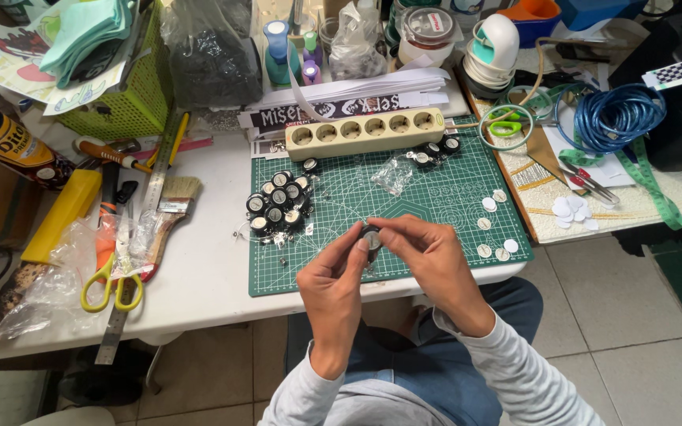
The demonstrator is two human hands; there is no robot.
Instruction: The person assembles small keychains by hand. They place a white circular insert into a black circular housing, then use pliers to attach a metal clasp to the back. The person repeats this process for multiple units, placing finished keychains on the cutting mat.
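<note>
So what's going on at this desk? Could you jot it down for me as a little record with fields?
Left hand: pinches a small round black disc from its left side
Right hand: fingers on the same disc from the right
Surface: green cutting mat on a white table
Nearby pile: more black discs on the mat's left part
Behind mat: beige power strip
Left of mat: yellow-handled scissors, paintbrush
Right edge of mat: small white circles

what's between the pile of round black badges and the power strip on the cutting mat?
Head view: one stray badge lies between the badge pile and the power strip; otherwise bare green cutting mat. Both hands hold another badge nearer the mat's front edge.
</note>
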